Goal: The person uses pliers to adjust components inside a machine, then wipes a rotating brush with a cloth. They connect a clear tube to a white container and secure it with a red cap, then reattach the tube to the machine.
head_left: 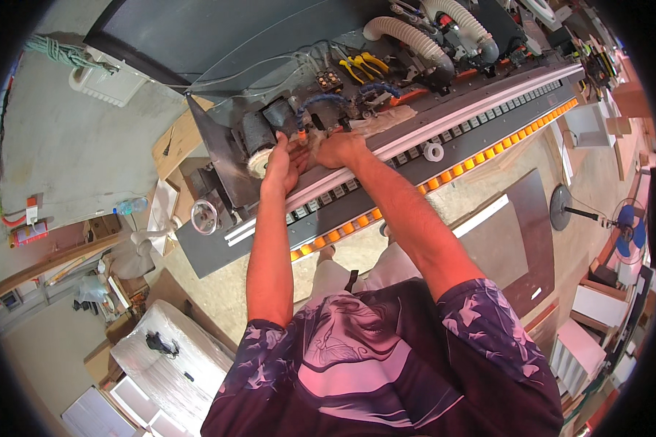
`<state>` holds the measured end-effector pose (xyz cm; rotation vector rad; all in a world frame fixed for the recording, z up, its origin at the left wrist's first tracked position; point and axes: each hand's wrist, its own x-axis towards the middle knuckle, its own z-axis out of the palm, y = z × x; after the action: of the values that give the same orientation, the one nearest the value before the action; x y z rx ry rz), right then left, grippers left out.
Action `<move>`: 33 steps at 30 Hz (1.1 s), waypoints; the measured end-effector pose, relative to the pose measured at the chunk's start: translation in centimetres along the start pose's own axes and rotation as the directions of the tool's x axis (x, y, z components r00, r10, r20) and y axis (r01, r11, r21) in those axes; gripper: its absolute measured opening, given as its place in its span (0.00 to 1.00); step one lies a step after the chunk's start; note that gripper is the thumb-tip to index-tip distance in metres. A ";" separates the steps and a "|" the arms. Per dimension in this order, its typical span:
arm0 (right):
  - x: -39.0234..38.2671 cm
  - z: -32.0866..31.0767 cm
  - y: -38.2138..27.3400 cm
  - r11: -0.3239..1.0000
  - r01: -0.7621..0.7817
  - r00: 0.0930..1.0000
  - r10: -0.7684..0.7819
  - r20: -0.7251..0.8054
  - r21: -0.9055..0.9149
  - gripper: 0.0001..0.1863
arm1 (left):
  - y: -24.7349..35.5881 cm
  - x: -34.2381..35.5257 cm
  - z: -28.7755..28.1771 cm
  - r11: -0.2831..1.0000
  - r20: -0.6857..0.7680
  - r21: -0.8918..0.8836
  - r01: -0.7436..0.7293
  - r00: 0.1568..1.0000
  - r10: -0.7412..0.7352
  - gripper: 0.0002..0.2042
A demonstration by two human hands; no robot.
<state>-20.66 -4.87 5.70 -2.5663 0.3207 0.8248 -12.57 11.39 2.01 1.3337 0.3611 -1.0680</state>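
Two ribbed hoses (415, 41) and yellow-handled pliers (374, 61) sit on the machine (213, 249). Left hand (284, 166): uncurled, beside the pale wheel (258, 165). Right hand (342, 149): curled, hold indeterminable. Clear bottle (130, 206) at left: contents indistinct.

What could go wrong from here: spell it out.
The left grip is right beside the pale round wheel; if that turned, it might get caught.
The right grip is close to the blue hoses, which it might snag.
The yellow-handled pliers lie in the open machine and could jam moving parts.
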 end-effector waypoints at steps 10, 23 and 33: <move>-1.4 -1.4 -1.0 0.996 -0.050 0.997 0.046 0.055 0.069 0.29 | -0.5 1.0 -1.4 1.000 0.038 -0.023 0.011 0.999 -0.010 0.45; -2.1 -2.2 -1.5 0.998 -0.030 0.999 0.027 0.038 0.061 0.30 | -0.6 0.5 -1.2 0.999 0.029 -0.032 -0.004 1.000 0.005 0.46; 0.5 -0.9 -0.8 0.999 -0.028 0.987 0.022 0.160 0.037 0.29 | -0.4 0.0 -0.9 0.998 0.049 -0.054 -0.015 0.999 0.018 0.46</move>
<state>-19.52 -4.65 6.28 -2.4460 0.3167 1.0159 -12.63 12.24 1.53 1.2588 0.3393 -1.0689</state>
